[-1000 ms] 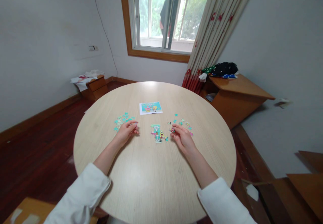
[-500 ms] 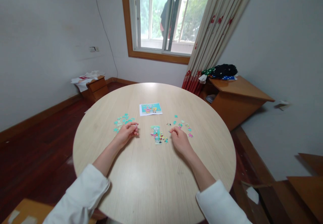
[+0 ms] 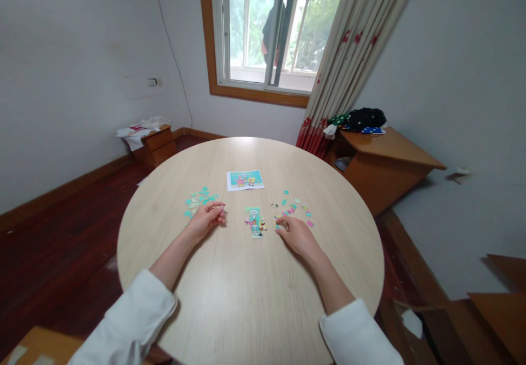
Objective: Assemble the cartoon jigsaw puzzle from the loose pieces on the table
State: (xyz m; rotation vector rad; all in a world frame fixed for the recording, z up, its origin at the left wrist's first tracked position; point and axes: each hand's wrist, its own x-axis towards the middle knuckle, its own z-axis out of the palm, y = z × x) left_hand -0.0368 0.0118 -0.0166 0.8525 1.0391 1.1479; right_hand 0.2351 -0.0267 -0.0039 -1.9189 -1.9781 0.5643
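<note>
A partly joined jigsaw puzzle point(image 3: 255, 223) with cartoon figures on teal lies on the table between my hands. To its right, my right hand point(image 3: 298, 235) rests low, thumb and fingertips closed on a small teal and yellow puzzle piece point(image 3: 278, 226) at the tabletop. My left hand point(image 3: 207, 220) is curled to the left of the puzzle. Its thumb and forefinger pinch what looks like a small pale puzzle piece, mostly hidden by the fingers. Beyond the puzzle lies a printed reference picture point(image 3: 245, 180) with the same kind of figures.
Loose teal and pale pieces point(image 3: 201, 196) are heaped beyond my left hand. Several mixed pieces point(image 3: 303, 209), some pink, are scattered beyond my right hand. The round wooden table point(image 3: 230, 299) carries everything. Past it stand a window, a curtain point(image 3: 349, 52) and a tilted wooden cabinet point(image 3: 386, 162).
My right hand has come slightly nearer and its fingers have opened out a little. The small teal and yellow bit beside the joined puzzle is now at its fingertips. My left hand stays put.
</note>
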